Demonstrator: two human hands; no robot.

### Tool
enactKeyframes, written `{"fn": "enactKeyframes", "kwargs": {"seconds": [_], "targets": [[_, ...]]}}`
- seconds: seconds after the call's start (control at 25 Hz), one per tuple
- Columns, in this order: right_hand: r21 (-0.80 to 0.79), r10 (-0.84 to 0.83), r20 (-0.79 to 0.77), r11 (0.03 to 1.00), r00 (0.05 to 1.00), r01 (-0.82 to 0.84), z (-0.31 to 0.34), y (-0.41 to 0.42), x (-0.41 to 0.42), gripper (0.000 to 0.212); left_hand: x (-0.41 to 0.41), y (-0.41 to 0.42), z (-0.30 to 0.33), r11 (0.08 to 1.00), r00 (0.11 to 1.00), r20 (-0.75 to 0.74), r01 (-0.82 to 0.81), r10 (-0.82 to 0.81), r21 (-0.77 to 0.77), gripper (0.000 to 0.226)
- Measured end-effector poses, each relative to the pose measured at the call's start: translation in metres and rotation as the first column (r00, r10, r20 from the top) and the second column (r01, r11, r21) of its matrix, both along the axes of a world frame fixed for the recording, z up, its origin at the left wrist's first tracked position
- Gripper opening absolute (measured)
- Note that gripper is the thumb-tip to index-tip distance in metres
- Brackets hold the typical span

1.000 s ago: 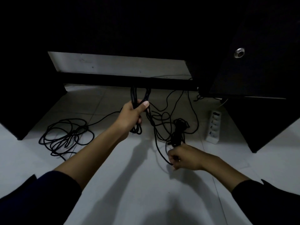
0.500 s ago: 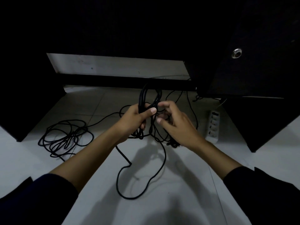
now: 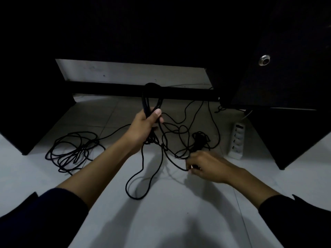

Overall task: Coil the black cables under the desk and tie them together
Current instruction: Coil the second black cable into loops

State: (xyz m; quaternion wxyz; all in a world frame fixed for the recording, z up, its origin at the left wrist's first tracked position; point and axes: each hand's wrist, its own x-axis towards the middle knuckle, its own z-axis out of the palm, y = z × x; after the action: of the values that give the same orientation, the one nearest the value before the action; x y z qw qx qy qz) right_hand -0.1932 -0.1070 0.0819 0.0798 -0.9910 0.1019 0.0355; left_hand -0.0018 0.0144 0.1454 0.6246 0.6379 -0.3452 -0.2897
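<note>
My left hand [image 3: 145, 125] grips a bunch of black cable loops [image 3: 151, 97] held upright above the floor, with a long slack loop [image 3: 141, 183] trailing down from it onto the tiles. My right hand [image 3: 206, 166] is low on the floor and pinches a strand of the same black cable near a small dark bundle [image 3: 199, 140]. A second loose tangle of black cable [image 3: 71, 151] lies on the floor to the left, apart from both hands.
A white power strip [image 3: 238, 140] lies on the floor at the right beside a dark cabinet [image 3: 290, 86]. A black crossbar [image 3: 125, 90] of the desk runs across behind the cables. Dark desk panels stand on both sides.
My right hand has left the coil at my left hand and dropped to the floor on the right, where it pinches the cable. My left hand has stayed up with the coil.
</note>
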Motion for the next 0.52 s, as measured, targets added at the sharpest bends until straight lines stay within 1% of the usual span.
{"fn": "enactKeyframes", "kwargs": {"seconds": [0.08, 0.12, 0.16, 0.2, 0.24, 0.28, 0.32, 0.36, 0.4, 0.44, 0.52], "targets": [[-0.025, -0.02, -0.159, 1.0, 0.987, 0.016, -0.015, 0.004, -0.001, 0.015, -0.001, 0.0, 0.001, 0.997, 0.991, -0.119, 0.05, -0.056, -0.054, 0.015], [-0.014, -0.025, -0.207, 1.0, 0.978, 0.023, -0.02, 0.005, -0.001, 0.015, -0.001, -0.001, 0.002, 0.995, 0.982, -0.169, 0.067, -0.079, -0.076, 0.013], [0.03, -0.043, -0.211, 0.998, 0.976, 0.051, -0.024, 0.006, 0.0, 0.014, -0.002, -0.003, 0.001, 0.993, 0.976, -0.195, 0.082, -0.097, -0.086, 0.012], [0.12, -0.092, -0.135, 0.987, 0.987, 0.108, -0.022, 0.006, 0.001, 0.013, -0.003, -0.004, 0.001, 0.991, 0.971, -0.208, 0.102, -0.118, -0.088, 0.012], [0.262, -0.195, -0.003, 0.946, 0.981, 0.189, -0.016, 0.006, 0.005, 0.012, -0.006, -0.005, 0.001, 0.989, 0.967, -0.214, 0.122, -0.138, -0.084, 0.013], [0.44, -0.329, 0.151, 0.867, 0.932, 0.235, -0.004, 0.009, 0.01, 0.011, -0.009, -0.007, 0.0, 0.987, 0.962, -0.224, 0.143, -0.155, -0.072, 0.015], [0.624, -0.467, 0.244, 0.747, 0.85, 0.231, 0.013, 0.012, 0.016, 0.015, -0.012, -0.008, 0.0, 0.985, 0.958, -0.229, 0.166, -0.174, -0.057, 0.015], [0.769, -0.557, 0.254, 0.612, 0.791, 0.184, 0.03, 0.015, 0.024, 0.026, -0.015, -0.008, -0.001, 0.98, 0.953, -0.225, 0.196, -0.201, -0.044, 0.016], [0.864, -0.59, 0.221, 0.487, 0.777, 0.125, 0.045, 0.018, 0.033, 0.038, -0.018, -0.008, -0.002, 0.972, 0.949, -0.211, 0.231, -0.233, -0.036, 0.016], [0.917, -0.585, 0.185, 0.392, 0.79, 0.076, 0.058, 0.021, 0.041, 0.048, -0.021, -0.008, -0.002, 0.962, 0.942, -0.198, 0.269, -0.271, -0.036, 0.016], [0.978, -0.576, 0.134, 0.207, 0.806, -0.015, 0.072, 0.027, 0.055, 0.06, -0.025, -0.009, 0.0, 0.941, 0.922, -0.188, 0.335, -0.338, -0.048, 0.016]]}}
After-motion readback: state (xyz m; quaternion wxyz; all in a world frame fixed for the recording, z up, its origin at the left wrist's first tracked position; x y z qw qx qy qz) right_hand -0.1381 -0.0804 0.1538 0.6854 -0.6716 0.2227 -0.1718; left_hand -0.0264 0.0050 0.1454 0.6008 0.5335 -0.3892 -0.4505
